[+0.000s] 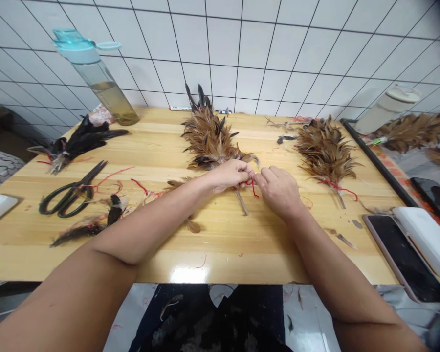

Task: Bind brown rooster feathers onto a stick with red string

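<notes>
In the head view, your left hand [231,176] lies over the base of a feather bundle [209,139]. Its fingers are curled together around the base and point right, toward your other hand. Your right hand [278,190] comes in from the right, with its fingertips [263,174] drawn together on a red string [253,187], almost touching your left fingers. The pinch is partly hidden, so you can't tell exactly how much string sits in it.

The bundle lies on the wooden table [220,249] with its long axis running front to back. Its feather tips fan away from you toward the tiled wall [278,54], while a bare stick [242,203] pokes out below your hands, pointing toward you and slanting slightly right. Your left hand is nearer the feathers, and your right hand is on the stick's side of the bundle.

To your right lies a second bundle [324,151], tied with red string at its base, and beyond it a phone [407,259] sits near the table's edge. To your left are scissors [73,193], a heap of dark feathers [80,139] and a water bottle [102,78].
</notes>
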Available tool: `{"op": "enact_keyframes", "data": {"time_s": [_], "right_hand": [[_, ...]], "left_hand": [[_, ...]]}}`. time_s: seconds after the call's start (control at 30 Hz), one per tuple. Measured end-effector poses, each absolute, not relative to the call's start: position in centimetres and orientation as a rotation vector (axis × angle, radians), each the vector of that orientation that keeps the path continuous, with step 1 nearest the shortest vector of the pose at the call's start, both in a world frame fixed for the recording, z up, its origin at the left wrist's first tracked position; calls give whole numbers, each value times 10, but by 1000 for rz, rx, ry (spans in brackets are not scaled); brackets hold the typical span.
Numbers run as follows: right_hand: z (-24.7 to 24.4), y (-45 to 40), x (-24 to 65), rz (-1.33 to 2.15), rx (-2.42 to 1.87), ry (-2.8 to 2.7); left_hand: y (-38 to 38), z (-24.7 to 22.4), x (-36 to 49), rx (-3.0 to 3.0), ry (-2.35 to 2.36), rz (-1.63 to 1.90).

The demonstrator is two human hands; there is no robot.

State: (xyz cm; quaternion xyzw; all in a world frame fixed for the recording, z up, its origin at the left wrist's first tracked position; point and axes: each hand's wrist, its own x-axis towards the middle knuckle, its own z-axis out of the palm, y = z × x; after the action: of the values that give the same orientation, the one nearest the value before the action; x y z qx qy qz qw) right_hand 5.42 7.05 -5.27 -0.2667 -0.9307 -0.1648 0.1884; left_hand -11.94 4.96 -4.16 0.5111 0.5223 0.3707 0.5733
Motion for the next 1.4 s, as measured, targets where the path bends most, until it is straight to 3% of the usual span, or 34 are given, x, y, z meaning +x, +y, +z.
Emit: {"op": "enact_keyframes", "data": {"time_s": [0.23,0.57,0.93,1.4], "right_hand": [[-51,68,54,-477,-753,-2620],[-53,64,49,-526,-744,-2672],[-59,68,53,-627,-700,-2587],[-67,73,50,-386,-862,-2625]], "left_hand": [[48,-34,-126,1308,1111,791],[47,-26,-127,1848,1384,601],[51,-33,-133,1347,1152,692],[54,-41,-134,1475,1209,596]]}}
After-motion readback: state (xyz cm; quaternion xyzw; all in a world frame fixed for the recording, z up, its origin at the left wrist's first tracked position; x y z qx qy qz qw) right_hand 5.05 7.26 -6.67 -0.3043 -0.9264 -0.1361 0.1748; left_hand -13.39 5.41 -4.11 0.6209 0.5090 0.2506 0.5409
